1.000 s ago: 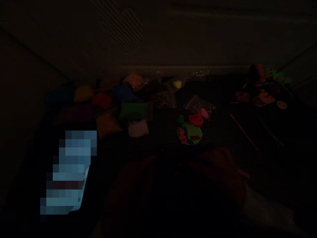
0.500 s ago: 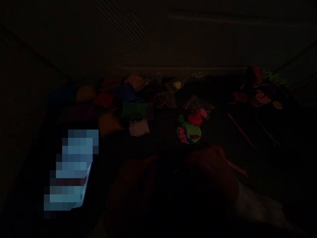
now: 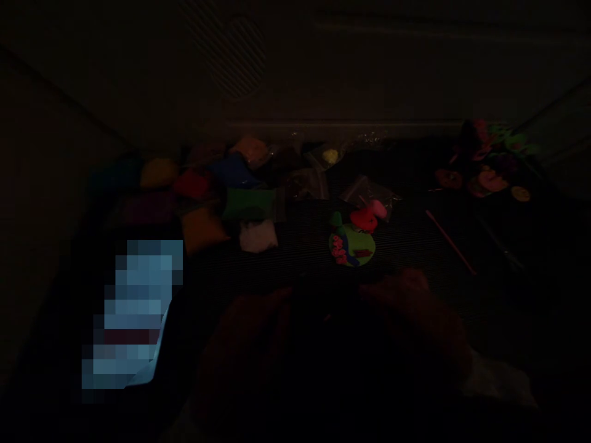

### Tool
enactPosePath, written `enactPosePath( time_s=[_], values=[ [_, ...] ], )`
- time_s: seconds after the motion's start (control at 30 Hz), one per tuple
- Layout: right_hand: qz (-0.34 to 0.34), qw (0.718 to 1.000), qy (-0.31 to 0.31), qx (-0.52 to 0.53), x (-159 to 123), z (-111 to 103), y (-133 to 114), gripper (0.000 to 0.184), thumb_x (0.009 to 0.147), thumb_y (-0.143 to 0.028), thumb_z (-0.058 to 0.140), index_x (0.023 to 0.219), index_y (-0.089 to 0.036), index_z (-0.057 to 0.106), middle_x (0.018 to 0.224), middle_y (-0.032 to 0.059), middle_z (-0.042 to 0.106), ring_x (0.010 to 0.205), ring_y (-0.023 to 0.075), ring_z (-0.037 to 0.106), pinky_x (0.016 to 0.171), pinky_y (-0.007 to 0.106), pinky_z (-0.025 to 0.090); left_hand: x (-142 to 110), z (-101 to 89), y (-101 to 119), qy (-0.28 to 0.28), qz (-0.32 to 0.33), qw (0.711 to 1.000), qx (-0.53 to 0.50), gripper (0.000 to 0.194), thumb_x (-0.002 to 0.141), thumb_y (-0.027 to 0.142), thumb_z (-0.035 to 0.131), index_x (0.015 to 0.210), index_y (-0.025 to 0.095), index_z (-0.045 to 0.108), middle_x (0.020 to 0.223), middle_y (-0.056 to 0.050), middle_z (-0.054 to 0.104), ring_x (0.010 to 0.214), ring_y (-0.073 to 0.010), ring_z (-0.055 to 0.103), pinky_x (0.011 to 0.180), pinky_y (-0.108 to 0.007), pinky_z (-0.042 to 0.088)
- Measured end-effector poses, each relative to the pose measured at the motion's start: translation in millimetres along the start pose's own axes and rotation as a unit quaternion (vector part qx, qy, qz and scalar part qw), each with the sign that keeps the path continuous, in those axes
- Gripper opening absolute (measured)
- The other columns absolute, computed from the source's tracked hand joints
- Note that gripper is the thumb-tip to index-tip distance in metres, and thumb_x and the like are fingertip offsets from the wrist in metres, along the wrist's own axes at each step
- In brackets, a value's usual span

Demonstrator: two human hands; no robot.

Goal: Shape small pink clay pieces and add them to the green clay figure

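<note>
The scene is very dark. My left hand (image 3: 244,344) is at the lower middle, its fingertips pointing towards the centre. Opposite it, my right hand (image 3: 415,320) reaches in from the right, below a light sleeve. Shadow hides the fingers of both hands, so any grip is unclear. A tiny pinkish speck (image 3: 327,317) shows in the dark gap between them; what it belongs to is hidden. Just beyond the hands lies a round green clay piece (image 3: 364,243) with pink flowers, a blue strip and a brown bit. A red clay shape (image 3: 362,219) and a pink oval (image 3: 377,209) adjoin its top.
Bags of coloured clay, among them a green one (image 3: 250,204) and a white lump (image 3: 258,236), lie at the back left. A lit phone (image 3: 138,307), pixelated, is at left. A pink stick (image 3: 450,242) and coloured clay pieces (image 3: 492,178) are on the right.
My right hand has shifted to the right, and the pink strip that showed beside it is no longer visible. My left hand stays nearly in place.
</note>
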State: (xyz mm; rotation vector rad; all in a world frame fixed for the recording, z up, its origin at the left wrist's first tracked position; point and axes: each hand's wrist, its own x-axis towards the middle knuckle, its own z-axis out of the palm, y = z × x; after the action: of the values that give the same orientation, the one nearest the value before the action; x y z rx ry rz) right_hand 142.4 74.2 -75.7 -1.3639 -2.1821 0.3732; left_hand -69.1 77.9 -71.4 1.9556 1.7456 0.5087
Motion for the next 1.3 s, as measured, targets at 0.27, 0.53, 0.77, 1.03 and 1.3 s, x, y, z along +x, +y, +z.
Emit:
enactPosePath(
  time_s=[0.27,0.53,0.77,1.03,1.3],
  values=[
    [0.025,1.0,0.015,0.007,4.3,-1.4,-3.2,0.005,0.075,-0.022,0.052,0.073,-0.019,0.055,0.067,-0.0024,0.062,0.062,0.0097,0.053,0.066,0.028,0.035,-0.1,1.4,-2.6,0.0,0.005,1.0,-0.002,0.028,0.077,0.028,0.038,0.095,0.02,0.057,0.071,-0.003,0.059,0.069,-0.0145,0.054,0.063,-0.027,0.045],
    [0.024,1.0,0.003,0.015,2.8,-0.5,-1.8,0.013,0.073,-0.013,0.05,0.083,-0.019,0.055,0.077,-0.0018,0.062,0.071,0.0099,0.054,0.07,0.027,0.038,-0.8,0.9,-2.9,0.0,0.015,1.0,-0.001,0.028,0.078,0.027,0.037,0.095,0.019,0.057,0.072,-0.003,0.059,0.07,-0.0144,0.054,0.063,-0.027,0.045],
    [0.013,1.0,0.007,-0.002,1.2,0.6,-1.5,0.023,0.074,-0.008,0.048,0.095,-0.017,0.053,0.085,0.0003,0.062,0.077,0.009,0.054,0.069,0.022,0.04,-0.7,1.0,-3.2,0.003,0.03,1.0,0.008,0.027,0.078,0.026,0.037,0.096,0.019,0.056,0.075,-0.003,0.059,0.071,-0.0138,0.054,0.061,-0.026,0.045],
    [0.027,1.0,0.014,0.008,1.7,-2.3,-0.4,0.012,0.073,-0.015,0.053,0.083,-0.019,0.055,0.079,-0.0013,0.062,0.071,0.0094,0.053,0.068,0.025,0.038,-2.6,6.6,-10.4,0.008,0.059,0.998,0.008,0.027,0.079,0.025,0.037,0.098,0.02,0.055,0.084,-0.002,0.06,0.077,-0.0139,0.055,0.064,-0.026,0.046],
    [0.035,0.999,0.022,0.029,2.2,0.1,-0.5,0.005,0.073,-0.023,0.055,0.075,-0.019,0.053,0.069,-0.0006,0.06,0.066,0.0111,0.052,0.066,0.029,0.035,-3.9,4.9,-11.8,-0.018,0.087,0.996,0.019,0.024,0.081,0.027,0.037,0.096,0.018,0.054,0.091,-0.004,0.058,0.082,-0.013,0.053,0.07,-0.029,0.045]
  ],
)
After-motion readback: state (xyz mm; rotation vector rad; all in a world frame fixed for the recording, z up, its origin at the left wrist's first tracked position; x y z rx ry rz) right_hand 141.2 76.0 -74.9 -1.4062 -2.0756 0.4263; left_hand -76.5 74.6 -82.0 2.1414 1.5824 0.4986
